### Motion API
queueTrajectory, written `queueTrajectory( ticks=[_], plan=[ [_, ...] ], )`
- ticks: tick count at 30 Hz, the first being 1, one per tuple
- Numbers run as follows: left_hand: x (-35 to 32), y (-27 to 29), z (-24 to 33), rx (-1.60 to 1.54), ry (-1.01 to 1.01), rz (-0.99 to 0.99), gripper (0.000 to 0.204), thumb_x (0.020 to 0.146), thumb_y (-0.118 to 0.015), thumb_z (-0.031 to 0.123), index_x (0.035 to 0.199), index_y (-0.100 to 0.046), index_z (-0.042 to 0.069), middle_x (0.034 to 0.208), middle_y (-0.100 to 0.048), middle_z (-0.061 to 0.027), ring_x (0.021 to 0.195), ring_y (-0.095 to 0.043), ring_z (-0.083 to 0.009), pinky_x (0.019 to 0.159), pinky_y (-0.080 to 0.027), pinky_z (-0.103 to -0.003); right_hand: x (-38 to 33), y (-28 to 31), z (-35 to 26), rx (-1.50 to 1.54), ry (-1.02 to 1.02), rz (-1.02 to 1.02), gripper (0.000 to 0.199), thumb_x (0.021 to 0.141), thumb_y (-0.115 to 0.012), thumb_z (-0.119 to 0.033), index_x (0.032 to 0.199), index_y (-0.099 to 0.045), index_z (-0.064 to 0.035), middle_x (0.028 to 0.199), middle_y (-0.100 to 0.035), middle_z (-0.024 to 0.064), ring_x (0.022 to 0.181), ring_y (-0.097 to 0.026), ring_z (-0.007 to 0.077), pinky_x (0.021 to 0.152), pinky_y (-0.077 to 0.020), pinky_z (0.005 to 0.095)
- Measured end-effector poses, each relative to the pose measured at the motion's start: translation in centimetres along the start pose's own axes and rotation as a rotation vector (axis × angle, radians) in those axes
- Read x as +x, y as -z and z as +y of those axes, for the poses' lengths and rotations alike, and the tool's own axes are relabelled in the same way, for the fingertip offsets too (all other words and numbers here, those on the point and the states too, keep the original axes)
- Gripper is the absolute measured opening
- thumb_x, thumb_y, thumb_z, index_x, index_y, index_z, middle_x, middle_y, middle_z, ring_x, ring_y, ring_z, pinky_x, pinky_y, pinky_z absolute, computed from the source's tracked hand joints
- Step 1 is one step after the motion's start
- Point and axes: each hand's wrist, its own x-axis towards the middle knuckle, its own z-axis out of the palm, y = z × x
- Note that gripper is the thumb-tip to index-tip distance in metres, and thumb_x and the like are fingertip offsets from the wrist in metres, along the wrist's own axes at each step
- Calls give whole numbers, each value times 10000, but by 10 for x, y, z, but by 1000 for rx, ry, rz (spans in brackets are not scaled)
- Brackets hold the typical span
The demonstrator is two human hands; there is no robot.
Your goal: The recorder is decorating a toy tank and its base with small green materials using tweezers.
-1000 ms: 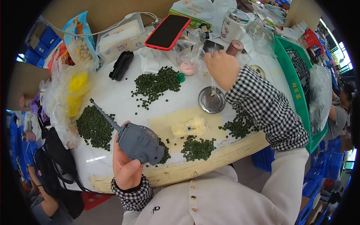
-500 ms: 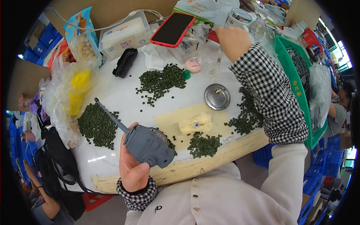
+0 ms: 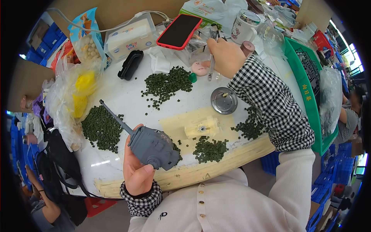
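Observation:
My left hand (image 3: 138,174) is closed round a grey model tank turret (image 3: 152,149), whose long barrel points up and to the left. It is held above the table's near edge. Farther off, my right hand (image 3: 227,57) reaches to the back of the table, its fingers closed on a slim metal tool (image 3: 211,69) that looks like tweezers. The tool points down beside a round pink case (image 3: 199,69). Small dark green parts lie in several heaps, one heap (image 3: 210,149) right of the turret. A taped cream block (image 3: 201,127) with a small pin stands near it.
A round metal dish (image 3: 224,101) sits at mid-table. Behind are a red-edged phone (image 3: 179,32), a mug (image 3: 245,27), a wipes box (image 3: 130,40) and a black case (image 3: 129,65). Plastic bags (image 3: 67,104) crowd the left; a green tray (image 3: 301,83) stands right.
My right hand has moved left and slightly nearer, and the slim metal tool now shows in it. The mug is more exposed. My left hand and the turret have hardly moved.

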Motion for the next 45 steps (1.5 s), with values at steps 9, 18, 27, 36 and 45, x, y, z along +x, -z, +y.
queueTrajectory(
  ticks=[9,18,27,36,45],
  plan=[
    [3,2,-1,-11,-1,1,907,713,-671,36,1486,-202,-38,1371,-442,-206,1280,-471,-345,1086,-377,-493,-4,12,-5,-68,110,242,194,826,-656,-89,948,-510,-52,871,-588,141,772,-643,320,632,-518,400],
    [8,1,-1,-6,20,16,902,737,-644,23,1501,-165,-23,1365,-443,-219,1251,-503,-345,970,-492,-439,-15,16,1,303,225,-279,233,738,-574,77,941,-512,-20,811,-613,192,796,-604,422,688,-471,472],
    [9,11,8,57,14,42,840,814,-607,44,1506,-134,-10,1376,-443,-225,1238,-530,-337,932,-529,-432,-31,58,4,588,263,-60,245,878,-685,-163,897,-484,-23,787,-552,119,776,-628,313,673,-487,376],
    [33,31,60,293,82,126,579,943,-477,37,1469,-246,-32,1381,-476,-195,1237,-548,-300,1006,-498,-481,-105,133,4,845,43,-92,686,972,-357,-631,970,-565,23,761,-571,100,689,-564,182,637,-440,288],
    [110,66,70,416,57,242,598,962,-502,63,1480,-227,-56,1321,-514,-166,1159,-583,-255,968,-503,-416,-157,140,16,778,-24,-63,750,973,-337,-637,1045,-591,66,753,-581,117,709,-608,196,653,-449,298]
  ],
)
